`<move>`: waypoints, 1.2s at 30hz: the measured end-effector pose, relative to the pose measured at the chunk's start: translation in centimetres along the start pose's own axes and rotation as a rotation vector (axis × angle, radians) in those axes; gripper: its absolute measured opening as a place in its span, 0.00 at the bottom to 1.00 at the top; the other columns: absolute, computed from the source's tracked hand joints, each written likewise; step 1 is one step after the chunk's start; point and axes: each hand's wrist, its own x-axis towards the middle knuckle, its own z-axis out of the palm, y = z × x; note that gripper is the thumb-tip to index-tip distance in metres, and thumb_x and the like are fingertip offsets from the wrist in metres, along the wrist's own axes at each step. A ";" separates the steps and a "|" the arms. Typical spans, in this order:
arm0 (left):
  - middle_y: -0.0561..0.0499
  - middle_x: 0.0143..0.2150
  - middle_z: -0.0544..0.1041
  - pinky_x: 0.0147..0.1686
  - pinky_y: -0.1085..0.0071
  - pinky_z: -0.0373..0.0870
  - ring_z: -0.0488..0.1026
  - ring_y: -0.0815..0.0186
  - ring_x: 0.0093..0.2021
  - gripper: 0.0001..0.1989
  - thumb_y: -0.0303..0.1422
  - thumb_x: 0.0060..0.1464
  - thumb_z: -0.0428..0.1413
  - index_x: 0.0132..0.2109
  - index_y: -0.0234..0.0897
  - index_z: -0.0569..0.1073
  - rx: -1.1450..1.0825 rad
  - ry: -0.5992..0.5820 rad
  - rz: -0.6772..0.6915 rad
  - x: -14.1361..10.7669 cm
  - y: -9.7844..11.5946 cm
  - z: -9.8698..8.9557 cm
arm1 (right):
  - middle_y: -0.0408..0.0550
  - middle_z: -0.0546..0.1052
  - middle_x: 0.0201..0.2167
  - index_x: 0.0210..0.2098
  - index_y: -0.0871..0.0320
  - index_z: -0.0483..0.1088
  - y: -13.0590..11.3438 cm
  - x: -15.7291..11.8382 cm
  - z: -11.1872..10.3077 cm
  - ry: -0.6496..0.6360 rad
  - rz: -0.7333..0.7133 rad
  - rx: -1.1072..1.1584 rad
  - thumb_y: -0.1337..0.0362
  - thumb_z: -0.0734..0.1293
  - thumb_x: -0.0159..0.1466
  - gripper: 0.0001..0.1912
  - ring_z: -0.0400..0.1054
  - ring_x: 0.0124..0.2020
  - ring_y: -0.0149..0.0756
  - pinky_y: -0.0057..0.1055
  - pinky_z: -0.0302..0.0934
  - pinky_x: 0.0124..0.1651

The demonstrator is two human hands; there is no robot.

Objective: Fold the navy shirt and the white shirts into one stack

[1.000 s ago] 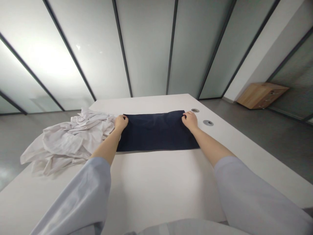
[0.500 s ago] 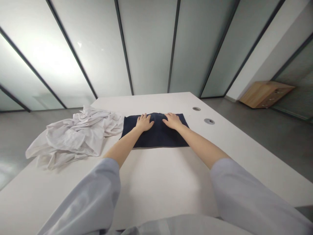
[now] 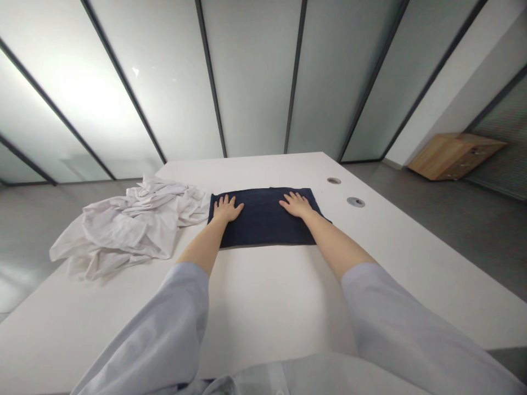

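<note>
A folded navy cloth (image 3: 263,219) lies flat and rectangular on a white table (image 3: 272,312), directly under both hands. The left hand (image 3: 228,209) and right hand (image 3: 296,204) rest palm-down on it, open with fingers spread, gripping nothing. A crumpled white cloth (image 3: 132,227) sits just left of the left hand; two round cable grommets (image 3: 355,202) are set in the tabletop off to the right of the right hand.

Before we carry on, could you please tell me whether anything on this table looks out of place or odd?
The crumpled white cloth stands out: it lies in a loose heap hanging over the table edge, unlike the flat, squared navy cloth beneath the left hand and right hand.
</note>
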 end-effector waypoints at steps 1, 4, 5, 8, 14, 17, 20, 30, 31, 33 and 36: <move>0.42 0.73 0.45 0.67 0.52 0.41 0.42 0.49 0.72 0.39 0.56 0.60 0.34 0.71 0.38 0.51 0.007 0.015 -0.003 -0.1 -0.5 0.0 | 0.54 0.48 0.71 0.69 0.55 0.51 0.8 -0.1 0.0 0.017 0.020 -0.011 0.43 0.47 0.69 0.36 0.41 0.70 0.50 0.49 0.38 0.67; 0.39 0.72 0.51 0.66 0.53 0.45 0.47 0.48 0.70 0.37 0.52 0.61 0.37 0.69 0.34 0.55 0.058 0.104 -0.006 -1.1 -0.9 -0.2 | 0.56 0.50 0.71 0.69 0.57 0.52 2.4 -0.3 0.3 0.068 0.060 -0.048 0.44 0.48 0.69 0.36 0.44 0.70 0.51 0.49 0.41 0.67; 0.38 0.71 0.54 0.65 0.53 0.46 0.49 0.48 0.70 0.35 0.50 0.62 0.39 0.68 0.34 0.57 0.080 0.147 0.005 -1.5 -0.7 -0.3 | 0.57 0.51 0.70 0.69 0.57 0.53 2.6 -0.4 0.4 0.084 0.066 -0.059 0.44 0.48 0.69 0.36 0.45 0.69 0.51 0.48 0.42 0.66; 0.37 0.66 0.63 0.63 0.53 0.50 0.55 0.49 0.67 0.28 0.44 0.62 0.43 0.63 0.35 0.64 0.111 0.210 0.094 -3.5 1.1 -0.6 | 0.59 0.53 0.69 0.68 0.58 0.55 2.7 -0.5 0.8 0.126 0.068 -0.080 0.45 0.49 0.69 0.35 0.47 0.68 0.52 0.48 0.44 0.65; 0.34 0.66 0.62 0.56 0.38 0.57 0.58 0.40 0.64 0.38 0.60 0.57 0.40 0.63 0.38 0.64 0.035 0.006 0.114 -7.2 5.5 0.3 | 0.61 0.58 0.67 0.65 0.61 0.59 2.1 -0.7 0.5 0.159 0.055 -0.119 0.49 0.51 0.69 0.32 0.51 0.66 0.54 0.48 0.46 0.64; 0.34 0.71 0.52 0.58 0.33 0.50 0.49 0.38 0.68 0.42 0.60 0.57 0.37 0.69 0.37 0.56 0.029 0.008 0.075 -7.4 6.2 1.2 | 0.61 0.62 0.65 0.62 0.63 0.62 0.9 -1.4 -0.1 0.203 0.041 -0.151 0.54 0.54 0.69 0.28 0.53 0.65 0.54 0.48 0.46 0.63; 0.35 0.72 0.49 0.61 0.33 0.45 0.45 0.40 0.70 0.43 0.59 0.58 0.34 0.70 0.36 0.52 0.028 0.041 0.054 -6.1 6.4 1.6 | 0.59 0.63 0.64 0.60 0.61 0.64 -1.5 -2.4 -0.8 0.255 -0.045 -0.145 0.60 0.56 0.68 0.23 0.55 0.64 0.50 0.45 0.46 0.63; 0.33 0.69 0.57 0.62 0.38 0.48 0.52 0.45 0.68 0.33 0.49 0.62 0.39 0.66 0.33 0.61 0.015 0.128 0.070 -3.2 6.9 0.7 | 0.61 0.66 0.60 0.57 0.57 0.67 -9.3 -5.6 0.0 0.084 -0.123 -0.014 0.54 0.51 0.69 0.25 0.59 0.60 0.54 0.52 0.53 0.58; 0.34 0.66 0.62 0.62 0.40 0.50 0.56 0.47 0.66 0.29 0.45 0.63 0.40 0.63 0.33 0.64 0.017 0.150 0.102 -3.6 7.2 0.7 | 0.62 0.66 0.60 0.57 0.58 0.67 -9.4 -5.6 0.3 0.098 -0.122 -0.020 0.55 0.51 0.69 0.24 0.59 0.60 0.55 0.53 0.52 0.59; 0.38 0.62 0.68 0.62 0.45 0.54 0.63 0.52 0.63 0.23 0.36 0.63 0.39 0.58 0.36 0.70 0.006 0.158 0.158 -4.4 7.9 0.8 | 0.64 0.67 0.59 0.56 0.60 0.67 -9.4 -5.5 0.6 0.116 -0.134 -0.032 0.58 0.53 0.69 0.23 0.58 0.61 0.55 0.54 0.49 0.61; 0.43 0.64 0.67 0.62 0.49 0.55 0.61 0.56 0.64 0.23 0.32 0.63 0.38 0.59 0.40 0.69 -0.025 0.132 0.204 -5.3 8.6 1.4 | 0.62 0.64 0.63 0.59 0.61 0.65 -9.0 -5.2 1.1 0.075 -0.155 -0.029 0.60 0.51 0.69 0.24 0.55 0.64 0.53 0.52 0.46 0.64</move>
